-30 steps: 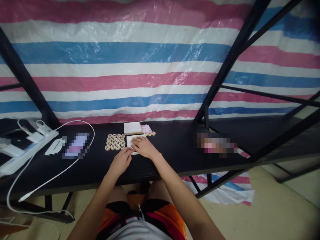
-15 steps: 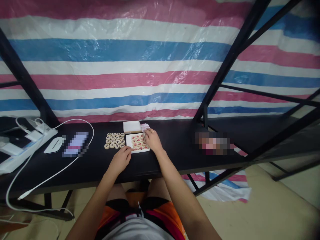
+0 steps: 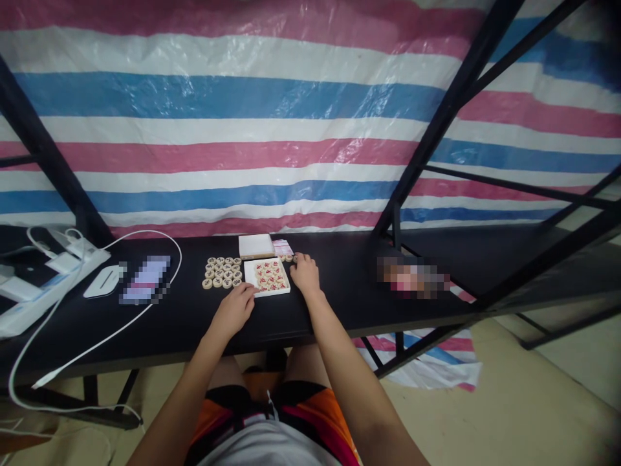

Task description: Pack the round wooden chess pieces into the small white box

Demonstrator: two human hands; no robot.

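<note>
A shallow white box [image 3: 249,272] holds round Chinese chess pieces [image 3: 272,276] with red characters. My left hand [image 3: 236,305] grips the box at its near left corner, fingertips over the rim. Just right of the box, my right hand [image 3: 305,274] has its fingers curled at a Chinese chess piece [image 3: 295,258], which they partly hide. More pieces stand in a short row beside it, behind the box. To the left, pieces with dark characters [image 3: 223,272] lie in neat rows on the black table [image 3: 349,285].
The white box lid [image 3: 255,246] lies behind the box, beside a pink-and-white paper packet [image 3: 283,248]. A phone [image 3: 145,279], a white device [image 3: 105,281], a power strip [image 3: 53,285] and white cables are at left. Black frame bars [image 3: 422,149] slant at right.
My right hand has moved from over the box's right side to just outside it, uncovering the pieces behind the box. My left hand stays at the box corner.
</note>
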